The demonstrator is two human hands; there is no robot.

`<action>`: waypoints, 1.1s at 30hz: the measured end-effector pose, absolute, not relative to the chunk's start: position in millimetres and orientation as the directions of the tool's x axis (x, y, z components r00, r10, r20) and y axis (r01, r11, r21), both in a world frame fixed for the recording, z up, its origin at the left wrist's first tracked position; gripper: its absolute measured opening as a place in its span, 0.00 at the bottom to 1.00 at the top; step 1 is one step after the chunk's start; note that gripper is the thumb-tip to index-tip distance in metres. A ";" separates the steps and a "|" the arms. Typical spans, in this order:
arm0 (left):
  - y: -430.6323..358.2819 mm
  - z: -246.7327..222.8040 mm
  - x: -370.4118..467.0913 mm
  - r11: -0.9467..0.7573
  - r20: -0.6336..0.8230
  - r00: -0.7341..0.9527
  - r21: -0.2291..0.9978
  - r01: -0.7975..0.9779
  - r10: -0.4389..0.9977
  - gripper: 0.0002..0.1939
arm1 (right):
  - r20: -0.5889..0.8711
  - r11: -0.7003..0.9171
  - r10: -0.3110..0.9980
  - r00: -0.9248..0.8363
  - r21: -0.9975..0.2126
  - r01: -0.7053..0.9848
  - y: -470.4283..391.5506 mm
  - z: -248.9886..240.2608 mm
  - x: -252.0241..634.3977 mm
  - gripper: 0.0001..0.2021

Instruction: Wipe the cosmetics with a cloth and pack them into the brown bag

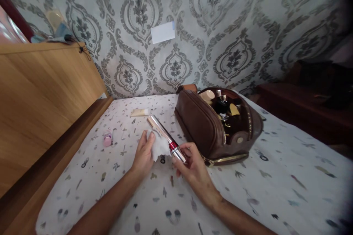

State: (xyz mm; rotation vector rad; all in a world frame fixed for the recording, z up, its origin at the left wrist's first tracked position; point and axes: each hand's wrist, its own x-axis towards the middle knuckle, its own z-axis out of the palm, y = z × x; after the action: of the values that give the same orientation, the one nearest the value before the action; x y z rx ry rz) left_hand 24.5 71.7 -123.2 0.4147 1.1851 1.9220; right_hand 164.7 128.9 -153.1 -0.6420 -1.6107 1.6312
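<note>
My left hand [145, 151] pinches a white tissue [159, 147], which lies against the side of a long silver cosmetic tube with a red band [160, 127]. The fingers of my right hand [193, 163] are closed round the lower end of that tube, below the red band. The tube is tilted, its far end pointing up and left, and it is held above the patterned white cloth. Just right of my hands stands a brown makeup bag [198, 123], unzipped, with several bottles and cosmetics inside.
A small cream-coloured tube [140, 112] lies on the cloth [154, 205] behind my hands. A pink-capped bottle [107, 138] is at the left. A wooden cabinet [46, 91] borders the left side, and patterned wallpaper covers the wall behind.
</note>
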 end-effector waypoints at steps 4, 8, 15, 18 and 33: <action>74.0 -127.2 28.2 -0.247 -0.059 -0.626 0.887 -0.391 0.778 0.23 | 0.222 0.227 0.782 -0.582 -0.972 -0.066 121.9 -160.8 167.0 0.13; 76.1 -126.3 23.5 -0.274 -0.031 -0.676 0.900 -0.340 0.736 0.23 | 0.206 0.201 0.765 -0.610 -0.976 -0.079 118.4 -161.6 167.2 0.14; 69.0 -111.2 -2.0 -0.101 0.268 -0.628 0.952 0.289 0.731 0.16 | 0.086 -0.088 0.801 -0.593 -0.962 -0.259 130.9 -142.7 166.7 0.23; 66.9 -103.9 -11.3 -0.083 0.339 -0.603 0.908 0.411 0.722 0.17 | 0.095 -0.091 0.812 -0.576 -0.954 -0.286 132.8 -139.0 167.7 0.23; 75.1 -109.2 -9.6 -0.325 -0.126 -0.664 0.795 -0.511 0.737 0.25 | 0.165 -0.028 0.784 -0.599 -0.954 -0.298 129.0 -141.6 169.5 0.20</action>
State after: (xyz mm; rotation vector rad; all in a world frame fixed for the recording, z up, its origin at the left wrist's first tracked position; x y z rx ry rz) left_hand -9.6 75.1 -109.2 0.3321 1.0986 2.0437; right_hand 169.5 129.0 -141.6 -0.5353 -1.4575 1.7372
